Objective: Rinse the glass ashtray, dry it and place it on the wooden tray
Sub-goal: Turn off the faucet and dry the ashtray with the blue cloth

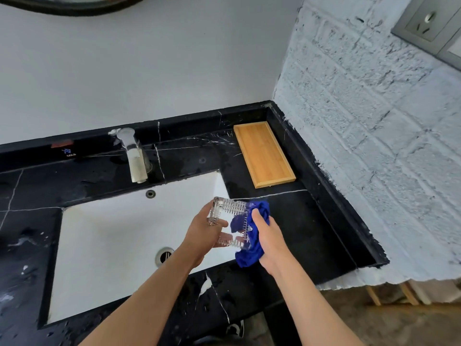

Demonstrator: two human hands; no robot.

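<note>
Left hand point(204, 232) grips ashtray point(228, 222) over sink point(119, 245) — right hand point(268, 237) squeezes blue cloth point(250, 248) against it. Hold tight, wipe every groove — glass slippery.

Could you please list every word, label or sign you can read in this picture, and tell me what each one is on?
"COLD": small white letters on the black backsplash ledge, left of the faucet.
Blue mark just above it: a symbol, too blurred to read.
Red-orange sticker beside it: no legible text.
Nothing else carries writing.
</note>
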